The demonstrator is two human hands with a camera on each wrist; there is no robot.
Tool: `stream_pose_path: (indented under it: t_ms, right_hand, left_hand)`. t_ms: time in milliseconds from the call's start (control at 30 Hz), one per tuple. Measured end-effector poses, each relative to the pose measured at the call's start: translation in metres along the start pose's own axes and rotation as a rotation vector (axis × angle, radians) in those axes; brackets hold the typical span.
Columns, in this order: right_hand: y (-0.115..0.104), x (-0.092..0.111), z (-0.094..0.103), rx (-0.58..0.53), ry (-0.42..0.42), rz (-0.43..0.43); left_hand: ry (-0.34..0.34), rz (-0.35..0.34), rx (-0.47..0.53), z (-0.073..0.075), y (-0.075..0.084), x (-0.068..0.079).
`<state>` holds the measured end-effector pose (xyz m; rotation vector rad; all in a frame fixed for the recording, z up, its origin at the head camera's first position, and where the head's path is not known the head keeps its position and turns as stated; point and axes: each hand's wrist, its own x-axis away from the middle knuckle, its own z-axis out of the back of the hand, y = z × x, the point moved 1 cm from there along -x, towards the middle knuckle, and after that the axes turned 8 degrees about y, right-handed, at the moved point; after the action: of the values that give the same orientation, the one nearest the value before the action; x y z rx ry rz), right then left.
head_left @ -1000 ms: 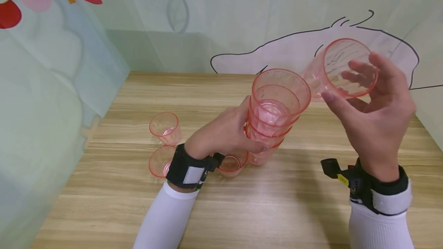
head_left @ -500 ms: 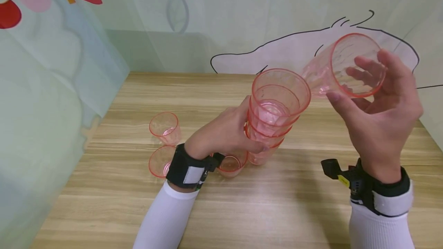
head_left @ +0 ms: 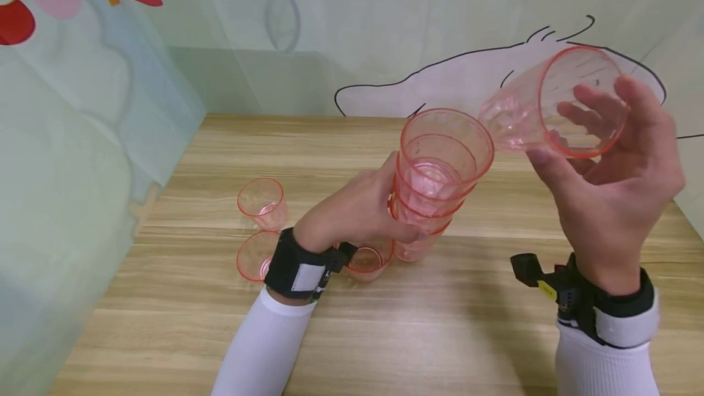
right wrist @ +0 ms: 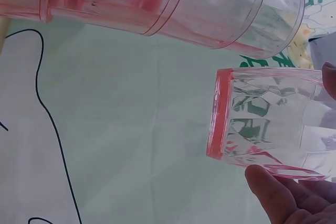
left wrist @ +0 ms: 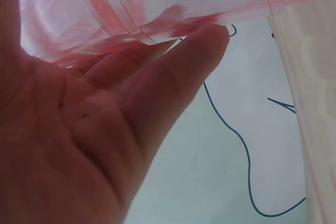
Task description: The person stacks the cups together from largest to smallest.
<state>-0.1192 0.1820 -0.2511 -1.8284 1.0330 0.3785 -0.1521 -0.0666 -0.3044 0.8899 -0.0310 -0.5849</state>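
Note:
A stack of nested clear pink cups (head_left: 440, 182) leans slightly, mouths up, over the table. My left hand (head_left: 363, 206) grips it round its left side, thumb across the front; in the left wrist view the fingers (left wrist: 173, 77) lie along the pink plastic. To the right, my right hand (head_left: 621, 164) holds a single pink cup (head_left: 517, 109) by its rim end, tilted on its side with its mouth towards me and its base near the stack's top rim. In the right wrist view this cup (right wrist: 273, 124) sits just beside the stack's mouth, a thumb and fingers around it.
Two more pink cups, one farther back (head_left: 263, 203) and one nearer (head_left: 254, 256), stand on the wooden table (head_left: 165, 322) at left. Another cup (head_left: 367, 260) stands below the left wrist, partly covered. Printed cloth walls (head_left: 247, 78) rise behind and at left.
My right hand has moved the single cup a little up and to the right, tipping it further onto its side. The left hand and the stack have stayed in place.

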Motion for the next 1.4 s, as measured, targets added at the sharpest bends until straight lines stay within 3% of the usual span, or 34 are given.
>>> stream_pose_path:
  t_ms: [467,800,1033,1300,1400]
  right_hand:
    - [-0.004,-0.001,-0.001,-0.077,0.054,0.057]
    - [-0.006,0.0,0.002,0.013,0.023,0.117]
    - [-0.008,0.001,0.002,0.005,0.039,0.122]
    - [-0.009,0.003,-0.003,-0.086,0.107,0.099]
    - [-0.01,0.003,-0.003,-0.057,0.096,0.116]
  left_hand:
    - [0.0,0.002,0.005,0.0,0.0,0.0]
    - [-0.004,0.004,0.015,0.0,0.001,0.0]
    - [-0.006,0.006,0.025,0.0,0.001,0.0]
    - [-0.005,0.004,0.023,0.0,0.001,0.0]
    - [-0.005,0.002,0.022,0.0,0.001,0.0]
